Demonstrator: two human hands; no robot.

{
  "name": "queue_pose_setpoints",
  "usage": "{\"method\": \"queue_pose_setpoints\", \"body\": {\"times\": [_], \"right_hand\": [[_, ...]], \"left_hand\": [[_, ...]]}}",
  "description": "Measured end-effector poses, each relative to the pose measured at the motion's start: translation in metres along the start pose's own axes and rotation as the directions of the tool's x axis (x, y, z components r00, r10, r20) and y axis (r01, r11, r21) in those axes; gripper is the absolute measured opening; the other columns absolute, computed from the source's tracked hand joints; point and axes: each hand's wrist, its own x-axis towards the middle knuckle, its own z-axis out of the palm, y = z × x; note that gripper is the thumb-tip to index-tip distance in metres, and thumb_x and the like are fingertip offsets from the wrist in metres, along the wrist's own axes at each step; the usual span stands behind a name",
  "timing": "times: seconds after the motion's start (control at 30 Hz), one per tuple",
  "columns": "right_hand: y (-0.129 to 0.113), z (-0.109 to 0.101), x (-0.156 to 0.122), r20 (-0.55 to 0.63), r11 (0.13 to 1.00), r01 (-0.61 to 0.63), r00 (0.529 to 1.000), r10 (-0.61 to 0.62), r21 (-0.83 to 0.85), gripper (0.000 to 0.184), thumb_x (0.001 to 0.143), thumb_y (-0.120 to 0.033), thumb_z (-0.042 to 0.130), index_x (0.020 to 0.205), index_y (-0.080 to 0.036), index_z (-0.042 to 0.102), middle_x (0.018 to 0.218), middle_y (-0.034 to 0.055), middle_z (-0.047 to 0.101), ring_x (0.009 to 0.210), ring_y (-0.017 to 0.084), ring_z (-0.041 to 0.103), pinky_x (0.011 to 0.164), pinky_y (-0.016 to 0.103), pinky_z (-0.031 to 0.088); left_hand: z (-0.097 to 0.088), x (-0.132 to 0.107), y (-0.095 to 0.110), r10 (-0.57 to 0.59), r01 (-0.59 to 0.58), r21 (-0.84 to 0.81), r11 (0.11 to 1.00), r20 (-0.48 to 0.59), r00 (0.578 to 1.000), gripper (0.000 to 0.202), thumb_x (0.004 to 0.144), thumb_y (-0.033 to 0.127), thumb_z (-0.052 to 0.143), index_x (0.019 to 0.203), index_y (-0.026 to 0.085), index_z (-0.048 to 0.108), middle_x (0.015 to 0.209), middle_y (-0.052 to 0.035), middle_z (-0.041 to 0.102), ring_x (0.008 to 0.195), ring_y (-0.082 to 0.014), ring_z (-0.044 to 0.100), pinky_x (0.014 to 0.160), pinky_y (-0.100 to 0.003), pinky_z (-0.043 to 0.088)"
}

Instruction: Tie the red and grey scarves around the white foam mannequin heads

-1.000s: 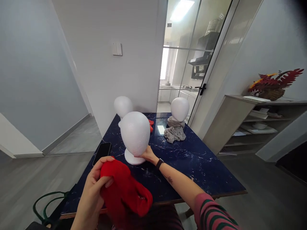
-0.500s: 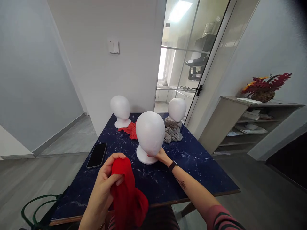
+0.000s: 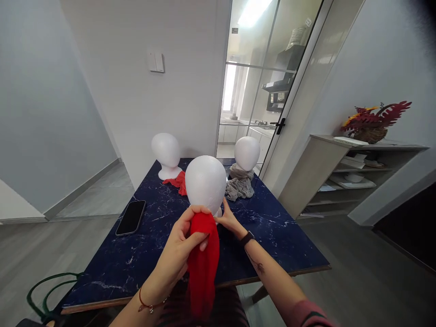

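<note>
My left hand pinches a bunched red cloth between thumb and fingers, in front of the nearest white foam mannequin head. The cloth hangs down past the table's front edge. My right hand is at the right side of that head's neck, thumb and forefinger apart, its other fingers partly hidden. Whether it still touches the neck is hard to see. The head stands upright and bare, its base mostly covered by my left hand and the cloth.
Behind stand a left foam head beside a red cloth, and a right foam head with a grey cloth around its base. A phone lies on the blue marbled table. Green cord handles rise at the left.
My left hand has carried the red cloth up and right, in front of the nearest head. My right hand has slid rightward on the neck, its thumb and forefinger now spread.
</note>
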Motion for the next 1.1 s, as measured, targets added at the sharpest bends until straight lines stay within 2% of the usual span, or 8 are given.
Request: {"method": "queue_pose_setpoints", "body": {"times": [0.1,0.23,0.37,0.47,0.63,0.77,0.9,1.1], "right_hand": [[-0.037,-0.018,-0.036,-0.249,0.989,-0.062,0.964,0.095,0.137,0.066,0.072,-0.050,0.068,0.124,-0.020,0.042,0.124,0.0150,0.051,0.115,0.027,0.051,0.098,0.050,0.040],[-0.093,-0.020,-0.117,-0.525,0.932,0.354,0.808,-0.266,0.072,0.026,0.088,-0.036,0.053,0.111,-0.025,0.046,0.116,0.0087,0.051,0.111,0.023,0.053,0.098,0.049,0.041],[-0.120,0.008,-0.155,-0.270,0.922,0.359,0.882,-0.386,-0.147,0.056,0.074,-0.047,0.068,0.121,-0.025,0.047,0.141,0.0135,0.034,0.130,0.035,0.037,0.101,0.056,0.038],[-0.120,0.029,-0.139,-0.199,0.979,0.192,0.959,-0.201,-0.064,0.071,0.070,-0.042,0.073,0.131,-0.022,0.043,0.135,0.0152,0.045,0.121,0.035,0.048,0.095,0.050,0.047],[-0.107,0.020,-0.104,0.171,0.958,-0.075,0.985,0.028,0.276,0.024,0.078,-0.040,0.065,0.087,-0.017,0.066,0.084,0.0048,0.067,0.080,0.022,0.062,0.077,0.036,0.053],[-0.093,-0.028,-0.088,0.392,0.907,-0.260,0.912,0.119,0.330,0.023,0.069,-0.036,0.075,0.078,-0.016,0.066,0.071,0.0010,0.063,0.060,0.013,0.055,0.063,0.029,0.049],[-0.097,-0.092,-0.046,0.299,0.816,-0.254,0.948,0.105,0.519,0.027,0.069,-0.039,0.075,0.082,-0.017,0.066,0.069,-0.0007,0.060,0.045,0.006,0.041,0.053,0.027,0.044],[-0.136,-0.156,0.044,0.306,0.968,-0.136,0.950,0.067,0.210,0.028,0.069,-0.039,0.076,0.077,-0.015,0.065,0.056,-0.0026,0.053,0.049,0.008,0.047,0.044,0.019,0.034]], "left_hand": [[0.004,0.002,0.003,-0.020,0.021,0.031,0.999,-0.006,1.000,0.031,0.076,0.023,0.062,0.105,0.020,0.052,0.051,0.0061,0.046,0.050,-0.0081,0.040,0.051,-0.019,0.034],[0.014,0.010,0.007,0.006,-0.005,0.059,0.998,-0.017,1.000,0.029,0.077,0.021,0.060,0.105,0.021,0.052,0.054,0.0059,0.047,0.052,-0.0089,0.042,0.052,-0.019,0.035],[0.034,0.022,0.011,0.069,-0.075,0.104,0.992,0.058,0.996,0.029,0.078,0.018,0.057,0.106,0.022,0.053,0.059,0.0046,0.050,0.057,-0.0102,0.047,0.058,-0.022,0.039],[0.050,0.027,0.022,0.102,-0.130,0.154,0.980,0.179,0.979,0.029,0.079,0.018,0.055,0.108,0.022,0.053,0.059,0.0038,0.053,0.058,-0.0111,0.048,0.060,-0.024,0.041],[0.057,0.040,0.064,0.184,-0.232,0.132,0.964,0.298,0.937,0.028,0.078,0.020,0.057,0.106,0.021,0.056,0.059,0.0036,0.051,0.054,-0.0104,0.048,0.056,-0.024,0.040],[0.033,0.067,0.106,0.305,-0.331,0.125,0.935,0.188,0.934,0.028,0.074,0.012,0.056,0.101,0.018,0.059,0.061,0.0046,0.047,0.052,-0.0072,0.045,0.058,-0.024,0.042],[-0.011,0.104,0.126,0.230,-0.237,0.185,0.954,0.058,0.971,0.038,0.067,0.002,0.055,0.103,0.013,0.058,0.065,0.0033,0.050,0.053,-0.0059,0.046,0.057,-0.022,0.041],[-0.063,0.156,0.121,0.047,-0.037,0.245,0.969,-0.035,0.998,0.036,0.064,-0.005,0.055,0.096,0.012,0.062,0.068,-0.0010,0.058,0.051,-0.0052,0.049,0.049,-0.018,0.040]]}}
